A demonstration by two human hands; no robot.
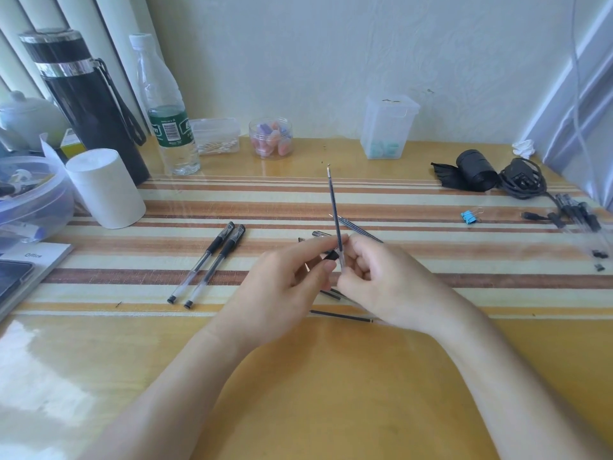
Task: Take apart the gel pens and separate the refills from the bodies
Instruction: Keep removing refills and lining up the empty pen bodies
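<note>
My right hand (374, 280) pinches the lower end of a thin dark refill (334, 207), which stands nearly upright with its tip pointing away from me. My left hand (285, 283) holds a small black pen part (331, 255) right beside the refill's base. Two whole capped gel pens (207, 265) lie side by side on the striped mat to the left. Loose refills (360, 229) lie behind my hands, and another refill (341, 316) lies in front of them. A heap of clear pen bodies and caps (578, 219) sits at the far right.
Along the back stand a black flask (86, 104), a water bottle (166, 107), a white roll (106, 189), a cotton-swab box (217, 136), a jar (271, 137) and a clear tub (388, 127). A blue binder clip (469, 216) and black cable (522, 179) lie right.
</note>
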